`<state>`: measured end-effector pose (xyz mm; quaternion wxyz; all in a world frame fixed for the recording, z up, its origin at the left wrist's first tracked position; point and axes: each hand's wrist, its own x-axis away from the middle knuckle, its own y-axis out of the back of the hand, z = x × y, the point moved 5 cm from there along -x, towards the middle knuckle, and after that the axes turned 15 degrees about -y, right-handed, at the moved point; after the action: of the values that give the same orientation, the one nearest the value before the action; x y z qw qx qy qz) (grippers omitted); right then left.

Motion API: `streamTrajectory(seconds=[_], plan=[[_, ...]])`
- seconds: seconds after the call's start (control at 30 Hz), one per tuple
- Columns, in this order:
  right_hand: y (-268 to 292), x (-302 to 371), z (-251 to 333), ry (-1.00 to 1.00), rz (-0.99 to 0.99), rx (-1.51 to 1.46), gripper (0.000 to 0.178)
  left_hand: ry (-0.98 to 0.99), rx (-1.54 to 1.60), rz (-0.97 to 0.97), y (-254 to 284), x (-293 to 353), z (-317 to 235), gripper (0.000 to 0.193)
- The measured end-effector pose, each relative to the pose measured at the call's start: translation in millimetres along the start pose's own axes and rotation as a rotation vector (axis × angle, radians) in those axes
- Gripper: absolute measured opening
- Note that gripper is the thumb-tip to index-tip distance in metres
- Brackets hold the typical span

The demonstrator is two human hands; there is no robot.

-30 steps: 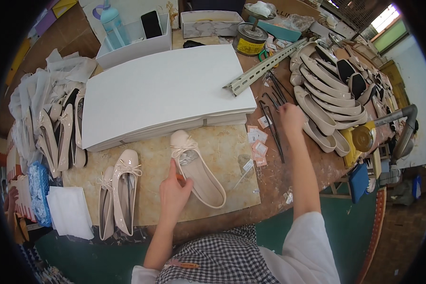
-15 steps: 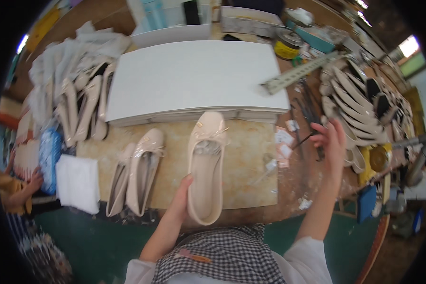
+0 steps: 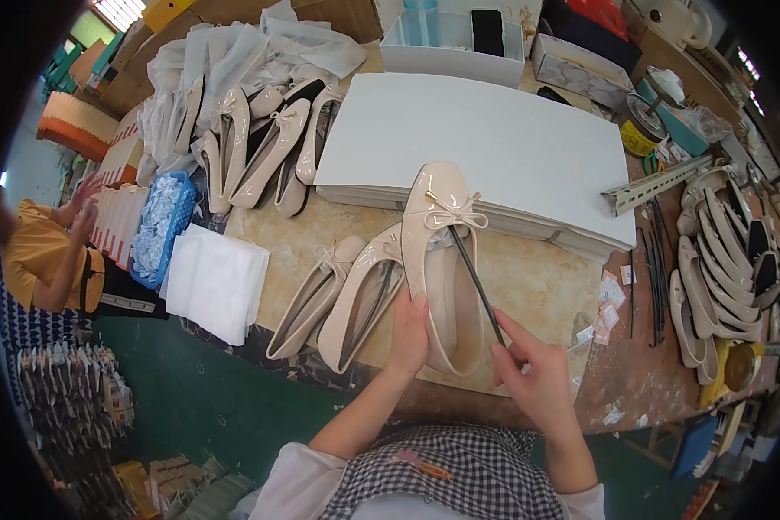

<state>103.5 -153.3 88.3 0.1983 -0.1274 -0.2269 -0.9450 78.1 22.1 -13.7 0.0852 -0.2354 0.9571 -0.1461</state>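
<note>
My left hand (image 3: 409, 338) grips the side of a glossy beige ballet flat (image 3: 446, 334) with a bow on its toe, held tilted above the table with its opening toward me. Between the fingers of my right hand (image 3: 533, 368) is a thin dark rod (image 3: 477, 282). The rod's far end goes into the shoe's toe, where pale stuffing shows; its tip is hidden. Just left of the held shoe, two matching flats, a nearer-left one (image 3: 288, 336) and a second one (image 3: 338, 342), lie side by side, each with a dark rod along its inside.
A stack of white boards (image 3: 477, 130) spans the far middle. Left are more flats (image 3: 273, 152), white tissue sheets (image 3: 215, 282) and a blue basket (image 3: 178, 212) of small packets. Right are loose rods (image 3: 655, 277), tags (image 3: 611, 299), a metal angle bar (image 3: 659, 186) and piled flats (image 3: 719, 260). A co-worker (image 3: 48, 251) stands far left.
My right hand has come from the rods at the right to the held shoe, with a rod now inside it. The view has swung left, and the co-worker's hands are raised.
</note>
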Motion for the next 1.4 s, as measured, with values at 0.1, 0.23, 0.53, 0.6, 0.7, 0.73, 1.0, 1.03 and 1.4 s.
streamTrajectory(seconds=[0.1,0.23,0.53,0.6,0.7,0.73,1.0,1.03,1.4], plan=[[-2,-13,7,-0.129,0.106,-0.144,0.037,0.002,-0.027,0.035,0,-3,-8,0.055],[-7,-18,10,-0.167,0.141,-0.195,0.034,-0.064,-0.080,0.034,1,-7,-19,0.054],[-30,-22,23,0.397,-0.352,0.230,0.033,-0.079,0.017,-0.022,-19,24,-8,0.071],[-42,-18,17,0.378,-0.343,0.343,0.035,-0.088,-0.087,0.041,-13,28,-1,0.073],[-43,-16,2,0.124,-0.138,0.301,0.036,0.079,-0.186,0.103,1,33,12,0.064],[-40,-10,1,-0.018,0.020,0.193,0.036,0.142,-0.251,0.184,2,32,-2,0.062],[37,-11,-43,-0.099,-0.217,-0.020,0.029,-0.165,-1.471,0.520,81,-7,-73,0.036],[26,-10,-34,-0.080,-0.170,-0.001,0.028,-0.183,-1.449,0.505,87,-13,-74,0.036],[194,-5,-130,-0.059,-0.727,0.423,0.023,-0.981,-1.796,0.092,264,-248,-219,0.047]])
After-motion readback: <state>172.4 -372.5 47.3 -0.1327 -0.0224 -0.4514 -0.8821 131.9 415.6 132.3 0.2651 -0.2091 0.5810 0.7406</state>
